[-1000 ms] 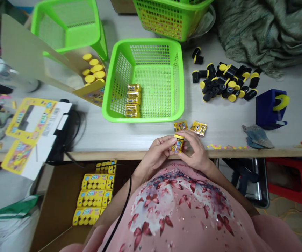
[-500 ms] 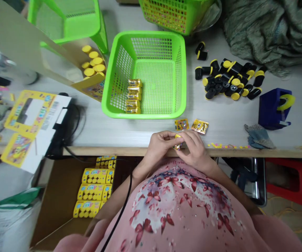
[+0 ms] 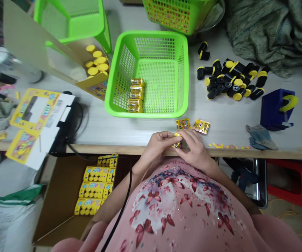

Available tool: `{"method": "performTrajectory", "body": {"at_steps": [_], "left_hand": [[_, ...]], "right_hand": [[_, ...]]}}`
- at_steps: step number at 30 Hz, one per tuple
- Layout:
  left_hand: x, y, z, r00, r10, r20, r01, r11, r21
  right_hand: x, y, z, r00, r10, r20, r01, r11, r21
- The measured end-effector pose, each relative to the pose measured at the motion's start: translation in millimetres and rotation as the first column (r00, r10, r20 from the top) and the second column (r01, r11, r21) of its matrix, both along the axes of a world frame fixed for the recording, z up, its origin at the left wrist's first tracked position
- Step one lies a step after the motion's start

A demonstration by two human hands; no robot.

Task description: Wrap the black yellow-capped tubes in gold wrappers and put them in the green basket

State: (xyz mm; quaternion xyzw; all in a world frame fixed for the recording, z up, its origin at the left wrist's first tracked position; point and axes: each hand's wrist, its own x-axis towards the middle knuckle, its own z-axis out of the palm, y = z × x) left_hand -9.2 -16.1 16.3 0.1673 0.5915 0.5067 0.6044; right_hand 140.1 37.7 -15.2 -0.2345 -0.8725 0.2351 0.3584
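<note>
Close to the table's front edge, my left hand [image 3: 159,145] and my right hand [image 3: 195,148] hold one small yellow-capped canister [image 3: 176,144] between them. Fingers of both hands wrap round it and cover most of its body; a colourful printed label shows below the cap. Just beyond my fingers lie two flat printed labels, a darker one [image 3: 183,124] and a shinier one [image 3: 201,126]. Past them stands a green basket [image 3: 146,114] with several wrapped yellow canisters [image 3: 136,95] lined up along its left side.
Several black canisters with yellow caps [image 3: 229,78] lie heaped at the right, near a blue tape dispenser [image 3: 274,108]. At left are an open carton of capped canisters [image 3: 93,87] and a flattened printed box [image 3: 35,119]. Below the table sits a cardboard box [image 3: 59,196] of yellow packs.
A second ago the canister stood upright with its label in plain sight; now my fingers have closed over it. My left hand has shifted round its cap. The view has moved slightly.
</note>
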Motion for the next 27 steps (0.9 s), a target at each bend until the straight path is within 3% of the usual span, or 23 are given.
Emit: {"method": "performTrajectory", "body": {"at_steps": [4, 6, 8, 10, 14, 21, 27], "left_hand": [[2.8, 2.3, 0.3, 0.925, -0.025, -0.380, 0.039, 0.999, 0.028], [4.4, 4.1, 1.6, 0.886, -0.007, -0.464, 0.042, 0.997, 0.065], [5.7, 5.5, 3.6, 0.930, -0.004, -0.368, 0.050, 0.992, 0.114], [6.9, 5.7, 5.1, 0.985, -0.005, -0.171, 0.033, 0.986, 0.163], [11.1, 2.4, 1.6, 0.998, 0.020, 0.058, -0.031, 0.983, 0.182], [18.8, -0.4, -15.6, 0.986, 0.062, 0.156, -0.096, 0.971, 0.218], [20.1, -2.3, -18.8, 0.992, 0.054, 0.114, -0.077, 0.976, 0.203]], "right_hand": [[-3.9, -2.9, -7.7, 0.999, -0.052, 0.005, 0.052, 0.997, 0.057], [-4.6, -2.8, -8.7, 0.996, -0.088, -0.026, 0.089, 0.996, 0.021], [-4.2, -2.2, -7.5, 0.992, -0.103, -0.068, 0.101, 0.994, -0.032], [-3.1, -1.9, -5.5, 0.989, -0.104, -0.108, 0.099, 0.994, -0.049], [-1.2, -4.3, -5.9, 0.981, -0.132, -0.145, 0.128, 0.991, -0.036], [-3.0, -10.0, -16.5, 0.989, -0.126, -0.076, 0.120, 0.990, -0.068], [-2.4, -7.9, -16.1, 0.976, -0.200, -0.088, 0.185, 0.971, -0.151]]}}
